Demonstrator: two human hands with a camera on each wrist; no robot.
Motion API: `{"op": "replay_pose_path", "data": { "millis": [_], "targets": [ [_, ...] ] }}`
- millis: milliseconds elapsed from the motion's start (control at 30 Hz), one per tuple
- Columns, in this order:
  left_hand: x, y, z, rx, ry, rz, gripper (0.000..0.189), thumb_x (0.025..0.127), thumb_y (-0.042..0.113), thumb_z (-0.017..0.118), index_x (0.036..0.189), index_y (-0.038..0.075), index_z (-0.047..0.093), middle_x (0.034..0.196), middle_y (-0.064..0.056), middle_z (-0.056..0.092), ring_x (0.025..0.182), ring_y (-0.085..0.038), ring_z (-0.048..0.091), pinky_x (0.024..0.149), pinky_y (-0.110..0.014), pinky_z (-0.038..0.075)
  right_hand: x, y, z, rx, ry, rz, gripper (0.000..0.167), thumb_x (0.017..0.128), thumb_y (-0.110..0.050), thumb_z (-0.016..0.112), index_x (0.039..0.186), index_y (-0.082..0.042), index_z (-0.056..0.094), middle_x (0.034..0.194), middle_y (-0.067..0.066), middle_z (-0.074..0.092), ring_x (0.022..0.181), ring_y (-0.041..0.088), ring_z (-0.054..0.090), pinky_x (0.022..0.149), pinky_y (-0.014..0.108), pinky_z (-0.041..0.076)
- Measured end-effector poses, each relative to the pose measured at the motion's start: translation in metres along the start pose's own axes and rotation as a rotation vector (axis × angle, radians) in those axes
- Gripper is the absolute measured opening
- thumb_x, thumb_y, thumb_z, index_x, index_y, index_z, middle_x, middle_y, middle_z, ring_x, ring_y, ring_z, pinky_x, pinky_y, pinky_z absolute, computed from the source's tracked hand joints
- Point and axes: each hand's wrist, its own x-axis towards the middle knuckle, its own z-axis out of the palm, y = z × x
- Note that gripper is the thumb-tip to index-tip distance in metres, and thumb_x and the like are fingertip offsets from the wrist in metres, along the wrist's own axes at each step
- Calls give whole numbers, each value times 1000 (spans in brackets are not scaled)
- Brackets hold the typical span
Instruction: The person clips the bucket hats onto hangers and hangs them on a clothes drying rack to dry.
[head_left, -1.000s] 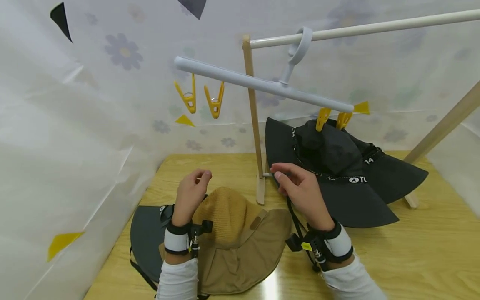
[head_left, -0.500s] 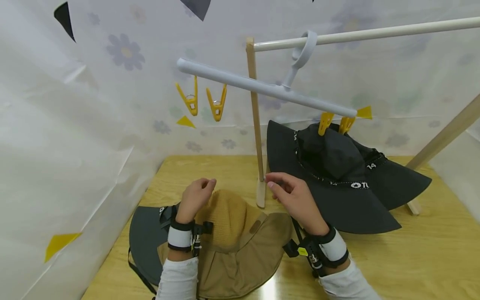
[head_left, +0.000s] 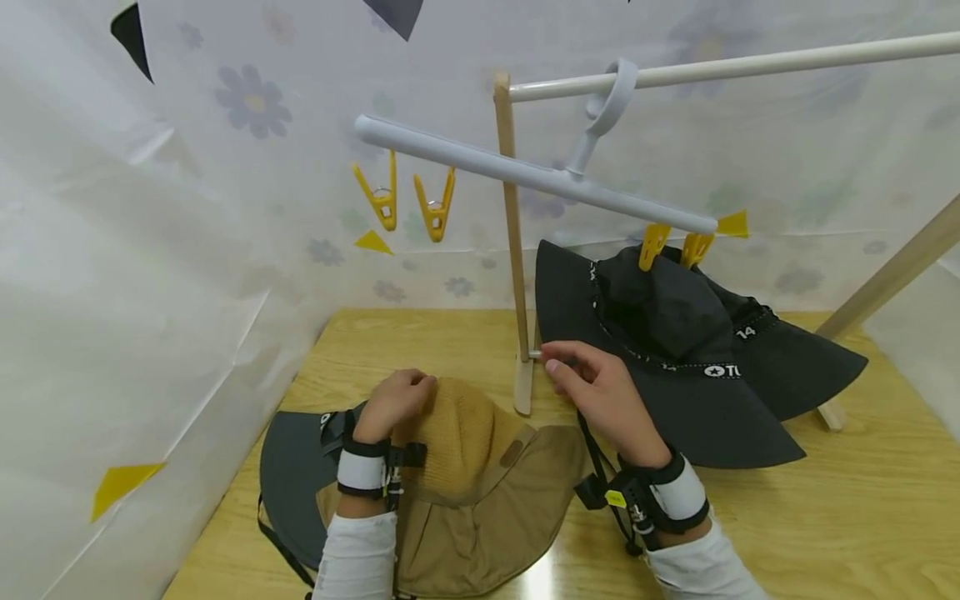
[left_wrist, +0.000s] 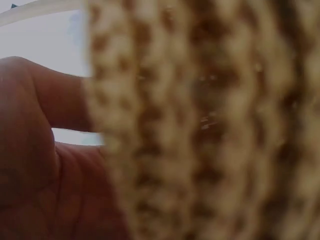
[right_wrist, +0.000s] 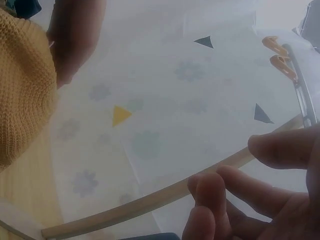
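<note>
A brown wide-brimmed hat [head_left: 480, 533] with a mustard knit crown [head_left: 453, 442] lies on the table. My left hand [head_left: 393, 404] is at the upper left of that crown, fingertips right against the knit. In the left wrist view the blurred knit [left_wrist: 200, 120] hides the fingertips, so I cannot tell whether they pinch it. My right hand [head_left: 600, 392] hovers to the right of the crown, fingers loosely bent and holding nothing, and overlaps a black wide-brimmed hat [head_left: 675, 308]. Yellow clips [head_left: 654, 247] hold the black hat on a pale blue hanger [head_left: 525, 173].
The hanger hooks over a white rail [head_left: 750, 63] on a wooden stand [head_left: 513, 233]. Two yellow clips [head_left: 435, 208] dangle from its left end. A dark grey hat brim [head_left: 292, 475] shows left of the brown hat, with a cord trailing. White patterned sheeting surrounds the wooden table [head_left: 847, 525].
My left hand has come down to the knit crown. The right hand dips slightly left, then returns close to where it was. Both hats stay in place.
</note>
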Motion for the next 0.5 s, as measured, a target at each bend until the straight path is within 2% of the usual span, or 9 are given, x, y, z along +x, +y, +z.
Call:
{"op": "replay_pose_path", "data": {
  "millis": [100, 167, 233, 333, 400, 500],
  "targets": [
    [-2, 0, -1, -11, -17, 19, 38, 104, 23, 45, 129, 1, 63, 122, -19, 66, 98, -27, 63, 84, -44, 51, 0, 0, 0, 0, -1, 21, 29, 102, -20, 58, 127, -8, 66, 112, 13, 69, 80, 16, 61, 70, 23, 52],
    [-2, 2, -2, -31, -26, 29, 36, 104, 21, 44, 129, 2, 63, 121, -18, 66, 94, -26, 62, 80, -40, 50, -1, -1, 0, 13, -1, 34, 29, 102, -19, 57, 127, -7, 65, 109, 15, 68, 81, 13, 62, 72, 24, 54],
    [-3, 4, -3, -63, -40, 44, 33, 105, 20, 43, 124, 3, 64, 107, -15, 66, 81, -22, 57, 71, -35, 46, -1, -2, 0, 23, -2, 49, 29, 102, -19, 57, 127, -6, 65, 111, 15, 68, 83, 12, 62, 74, 24, 55],
    [-8, 10, -6, -127, -46, 104, 26, 106, 18, 44, 112, 5, 66, 84, -7, 56, 67, -18, 46, 64, -31, 39, -2, -2, 0, 27, -13, 62, 30, 102, -19, 57, 128, -6, 64, 112, 16, 68, 83, 10, 62, 76, 24, 56],
    [-14, 17, -9, -167, -56, 173, 23, 106, 17, 45, 107, 6, 66, 78, -5, 50, 65, -16, 43, 64, -30, 38, -2, -2, 0, 22, -19, 57, 30, 102, -19, 57, 128, -5, 64, 114, 16, 68, 82, 8, 61, 75, 24, 56],
    [-27, 30, -13, -209, -64, 277, 21, 106, 16, 46, 104, 7, 65, 78, -3, 48, 67, -15, 43, 67, -30, 37, -2, 0, 1, 11, -30, 30, 30, 102, -19, 58, 128, -5, 64, 116, 17, 68, 76, 7, 58, 69, 24, 52]
  ]
}}
